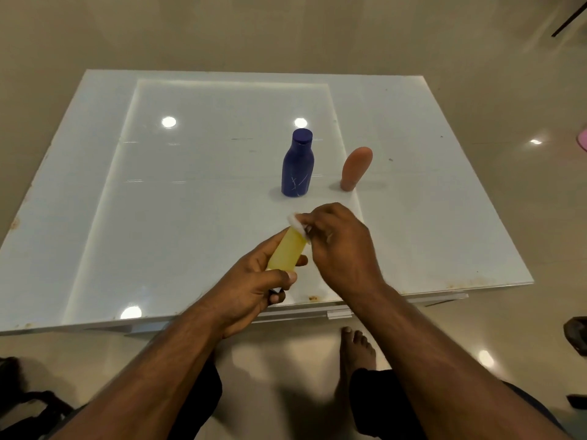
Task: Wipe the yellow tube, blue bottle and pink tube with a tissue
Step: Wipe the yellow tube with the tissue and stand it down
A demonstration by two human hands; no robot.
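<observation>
1. Two bare hands work over the near edge of a glossy white rectangular table (95, 217); ceiling lights reflect as bright round spots on its surface, and small rusty marks dot its front and left edges.
2. At the left, the left hand (254, 281) is wrapped around the lower part of a translucent yellow plastic tube (287, 252); the thumb lies across the front of the tube near its base, the other fingers curl behind it; the tube tilts up and to the right, held clear of the table.
3. At the top end of the yellow tube, a small crumpled white tissue (297, 224) is pressed against it; the right hand (343, 246) pinches that tissue between fingertips and thumb, closed tightly on it.
4. Further back, near the middle of the table, a dark blue plastic bottle with a round cap (297, 165) stands upright, apart from both hands; pale scratch marks show on its lower body.
5. Just beside it to the right, a pink rounded tube (355, 168) stands on its narrow end, leaning slightly right; it is not touching the blue bottle.
6. Below the table edge, a bare foot (357, 347) rests on the shiny beige tiled floor (286, 350); dark clothing covers the knees at the bottom.
</observation>
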